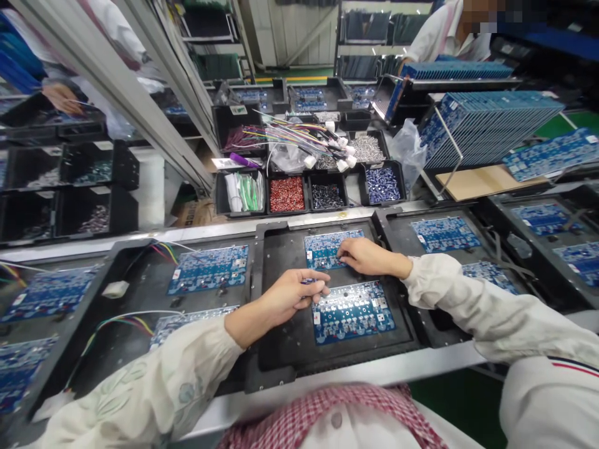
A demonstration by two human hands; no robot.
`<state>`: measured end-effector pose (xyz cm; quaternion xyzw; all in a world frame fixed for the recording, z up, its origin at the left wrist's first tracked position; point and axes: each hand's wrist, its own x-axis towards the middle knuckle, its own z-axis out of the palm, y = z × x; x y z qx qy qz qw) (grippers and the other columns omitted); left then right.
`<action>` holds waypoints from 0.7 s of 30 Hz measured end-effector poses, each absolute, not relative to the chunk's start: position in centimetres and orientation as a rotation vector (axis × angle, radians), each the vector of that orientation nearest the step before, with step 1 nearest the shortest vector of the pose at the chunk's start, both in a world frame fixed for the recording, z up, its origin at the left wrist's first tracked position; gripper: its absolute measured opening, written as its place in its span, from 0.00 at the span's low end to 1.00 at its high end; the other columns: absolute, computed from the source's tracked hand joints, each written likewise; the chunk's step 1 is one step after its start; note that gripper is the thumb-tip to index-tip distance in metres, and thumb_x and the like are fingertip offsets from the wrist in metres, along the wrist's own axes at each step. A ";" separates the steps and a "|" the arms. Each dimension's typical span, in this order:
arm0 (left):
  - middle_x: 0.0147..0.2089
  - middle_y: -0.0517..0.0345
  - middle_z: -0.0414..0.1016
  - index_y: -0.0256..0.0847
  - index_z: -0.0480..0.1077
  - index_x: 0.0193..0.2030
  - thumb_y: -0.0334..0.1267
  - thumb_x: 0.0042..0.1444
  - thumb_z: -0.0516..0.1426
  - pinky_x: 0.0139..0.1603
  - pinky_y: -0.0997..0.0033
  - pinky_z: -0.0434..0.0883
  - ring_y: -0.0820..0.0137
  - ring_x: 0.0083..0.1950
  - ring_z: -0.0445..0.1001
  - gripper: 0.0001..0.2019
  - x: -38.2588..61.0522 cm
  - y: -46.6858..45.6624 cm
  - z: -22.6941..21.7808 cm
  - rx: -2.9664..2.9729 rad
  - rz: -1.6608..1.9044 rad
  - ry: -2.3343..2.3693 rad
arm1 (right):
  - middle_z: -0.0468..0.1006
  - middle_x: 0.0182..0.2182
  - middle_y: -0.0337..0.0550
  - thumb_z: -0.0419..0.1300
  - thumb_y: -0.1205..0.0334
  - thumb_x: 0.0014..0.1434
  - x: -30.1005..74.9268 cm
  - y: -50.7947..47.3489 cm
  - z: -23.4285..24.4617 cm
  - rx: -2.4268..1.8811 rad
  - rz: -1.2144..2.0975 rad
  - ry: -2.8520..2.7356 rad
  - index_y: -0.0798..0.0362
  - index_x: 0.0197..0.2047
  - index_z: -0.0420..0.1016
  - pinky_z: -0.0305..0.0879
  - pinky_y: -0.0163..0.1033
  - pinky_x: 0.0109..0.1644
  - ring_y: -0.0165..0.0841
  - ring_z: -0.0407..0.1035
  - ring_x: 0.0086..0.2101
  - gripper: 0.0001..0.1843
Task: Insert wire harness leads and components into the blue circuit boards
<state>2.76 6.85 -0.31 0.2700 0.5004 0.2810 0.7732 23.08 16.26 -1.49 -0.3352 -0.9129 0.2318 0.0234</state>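
Left of centre, a populated blue circuit board (208,269) sits in its own black fixture tray, with coloured wires beside it. Well off at upper left, a co-worker's hand (60,98) rests apart from this station.

Central black tray (290,346) carries two boards. The left hand (285,298) is above the tray, thumb and fingers pinched together on a small dark blue component (307,281), just beside the top-left corner of the lower board (353,312). The component looks tiny and light, easily dropped; best pinched by its body.

The upper board (333,249) lies beyond, under the right hand (369,259). Those fingers (344,249) are close together, tips on the board; whether they hold anything, I cannot tell. Both boards look stiff but fragile, safest taken by their edges, clear of fitted parts.

Further right, a stack of blue boards (491,128) stands racked.
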 end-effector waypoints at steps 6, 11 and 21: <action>0.17 0.62 0.66 0.33 0.67 0.24 0.41 0.34 0.68 0.14 0.81 0.41 0.84 0.15 0.56 0.18 2.9 7.0 -0.1 0.609 0.668 1.094 | 0.76 0.35 0.49 0.55 0.69 0.56 22.7 15.8 -1.4 -1.040 0.677 -2.864 0.59 0.37 0.74 0.62 0.38 0.43 0.36 0.69 0.37 0.08; 0.24 0.54 0.71 0.30 0.72 0.31 0.38 0.32 0.69 0.15 0.81 0.43 0.80 0.21 0.65 0.19 3.0 7.1 0.0 0.572 0.677 1.087 | 0.75 0.37 0.49 0.54 0.69 0.57 22.8 15.8 -1.3 -1.026 0.612 -2.914 0.58 0.39 0.74 0.62 0.38 0.42 0.36 0.69 0.38 0.09; 0.24 0.54 0.69 0.29 0.71 0.27 0.40 0.44 0.64 0.16 0.81 0.48 0.80 0.21 0.63 0.13 4.7 6.9 -0.1 0.604 0.655 1.017 | 0.77 0.32 0.42 0.57 0.57 0.59 23.5 14.1 1.7 -0.792 0.756 -2.753 0.54 0.35 0.75 0.60 0.37 0.43 0.32 0.69 0.34 0.10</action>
